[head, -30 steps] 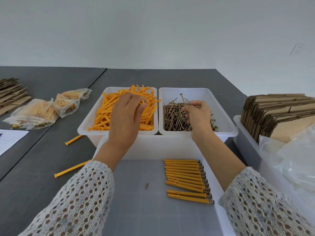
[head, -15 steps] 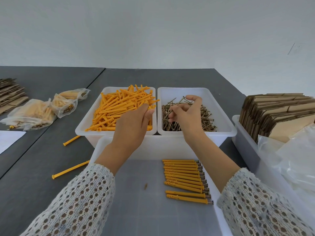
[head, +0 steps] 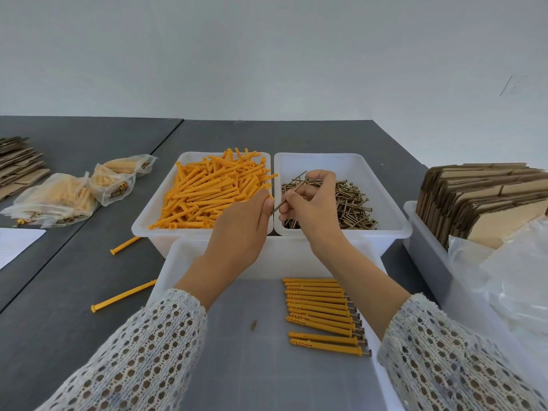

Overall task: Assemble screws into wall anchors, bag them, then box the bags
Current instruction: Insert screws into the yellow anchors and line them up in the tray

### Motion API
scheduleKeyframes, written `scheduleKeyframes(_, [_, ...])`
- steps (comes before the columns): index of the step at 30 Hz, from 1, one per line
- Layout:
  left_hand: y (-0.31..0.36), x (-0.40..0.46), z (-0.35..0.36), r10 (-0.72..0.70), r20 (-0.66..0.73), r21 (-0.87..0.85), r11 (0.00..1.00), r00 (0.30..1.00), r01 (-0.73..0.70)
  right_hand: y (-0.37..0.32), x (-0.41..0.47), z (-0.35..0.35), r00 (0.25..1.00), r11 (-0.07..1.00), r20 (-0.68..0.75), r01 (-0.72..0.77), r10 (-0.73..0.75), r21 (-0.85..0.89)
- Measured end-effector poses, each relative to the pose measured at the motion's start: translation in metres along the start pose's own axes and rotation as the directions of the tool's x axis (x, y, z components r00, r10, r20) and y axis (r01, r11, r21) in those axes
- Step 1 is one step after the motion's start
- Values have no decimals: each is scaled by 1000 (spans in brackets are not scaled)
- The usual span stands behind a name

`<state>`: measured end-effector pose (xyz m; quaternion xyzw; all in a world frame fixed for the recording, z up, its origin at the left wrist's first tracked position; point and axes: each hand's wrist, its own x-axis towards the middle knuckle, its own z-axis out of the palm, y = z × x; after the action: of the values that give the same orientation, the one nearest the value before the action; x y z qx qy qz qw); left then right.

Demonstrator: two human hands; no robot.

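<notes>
The right hand [head: 311, 203] pinches 1 thin, stiff screw [head: 292, 192] mid-shank over the bins, tip toward the anchor [head: 269, 188] gripped in the left hand [head: 243, 221]; both look light, best held near the meeting ends.

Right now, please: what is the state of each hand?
Left hand: curled round an orange wall anchor, mostly hidden.
Right hand: pinching one screw, tip toward the left hand.
</notes>
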<state>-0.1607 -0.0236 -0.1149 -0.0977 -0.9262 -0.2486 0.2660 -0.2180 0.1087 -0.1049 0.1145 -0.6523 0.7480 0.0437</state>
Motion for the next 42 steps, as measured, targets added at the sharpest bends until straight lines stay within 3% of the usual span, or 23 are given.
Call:
scheduleKeyframes(5, [1, 0, 0, -22, -9, 19, 1000, 1000, 22, 0, -2, 4, 1000, 1000, -3, 12, -12, 24])
scheduleKeyframes(12, [4, 1, -1, -39, 30, 50, 998, 999, 38, -6, 3, -5, 988, 991, -157, 24, -3, 131])
scheduleKeyframes(21, [4, 0, 0, -41, 29, 133, 990, 999, 37, -4, -5, 4, 998, 992, -62, 8, 0, 122])
scheduleKeyframes(29, [4, 0, -1, -40, 9, 70, 997, 999, 39, -6, -8, 5, 999, 997, 43, 24, -21, -67])
scheduleKeyframes(32, [2, 0, -2, -26, -10, 13, 1000, 1000, 26, -8, -5, 1, 1000, 1000, 6, -1, 1, -29])
scheduleKeyframes(36, [6, 0, -4, -37, -17, -71, 997, 999, 35, -8, 4, -12, 984, 998, -168, -61, 56, -22])
scheduleKeyframes(38, [11, 2, -6, -57, -23, -225, 973, 998, 50, -8, 10, -19, 960, 992, -253, -124, 120, -1])
scheduleKeyframes(40, [19, 5, -8, -104, -2, -516, 852, 995, 89, -7, 14, -24, 936, 984, -304, -169, 176, 48])
scheduleKeyframes(42, [25, 7, -12, -126, 103, -702, 693, 987, 162, -6, 16, -28, 925, 976, -315, -186, 211, 109])
